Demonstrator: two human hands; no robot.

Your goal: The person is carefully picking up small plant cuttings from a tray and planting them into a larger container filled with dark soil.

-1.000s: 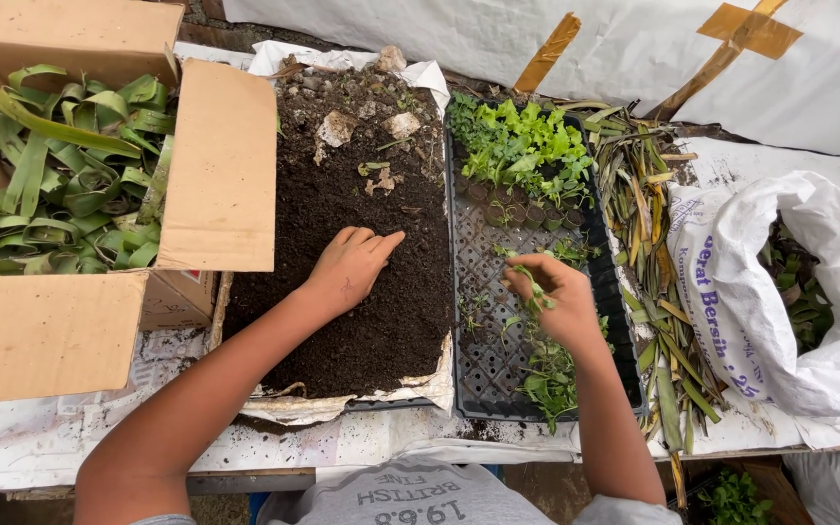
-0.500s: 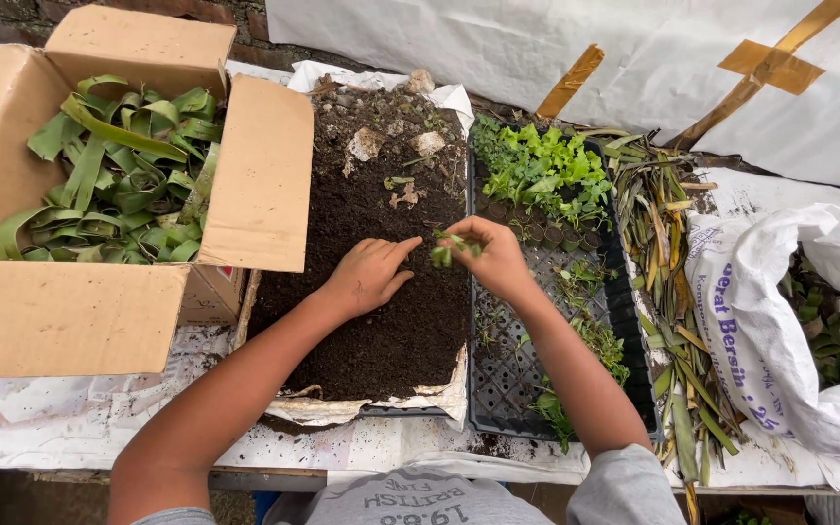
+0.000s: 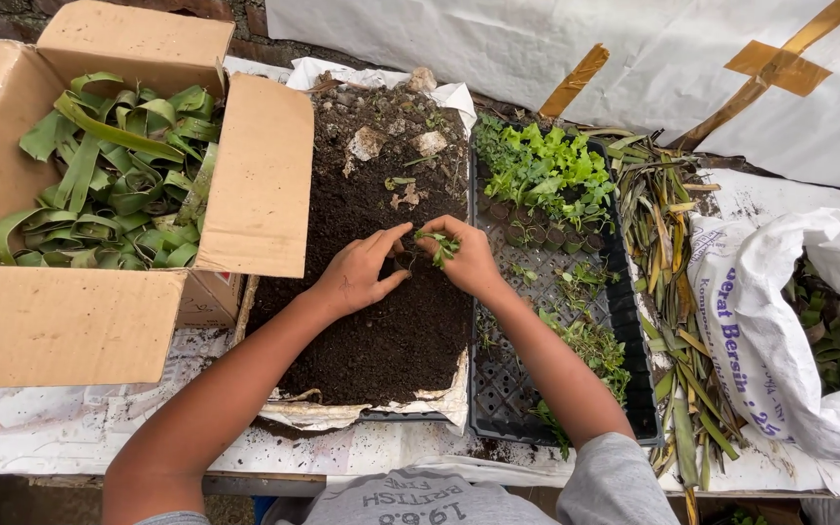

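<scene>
My right hand (image 3: 466, 259) pinches a small green seedling (image 3: 439, 243) just above the dark soil (image 3: 381, 321) that fills the tray in the middle. My left hand (image 3: 360, 273) rests on the soil right beside it, its fingertips curled and almost touching the right hand's. To the right lies a black seedling tray (image 3: 576, 292) with a patch of leafy green seedlings (image 3: 542, 175) at its far end and a few sprigs lower down.
An open cardboard box (image 3: 80, 321) with long green leaf strips (image 3: 114, 185) stands at the left. Dried leaves (image 3: 673, 262) lie right of the seedling tray, then a white sack (image 3: 809, 331) holding greenery. Stones (image 3: 367, 144) sit at the soil's far end.
My right hand left the black seedling tray, came leftward with a seedling and now meets the left hand over the soil. The left hand stayed on the soil.
</scene>
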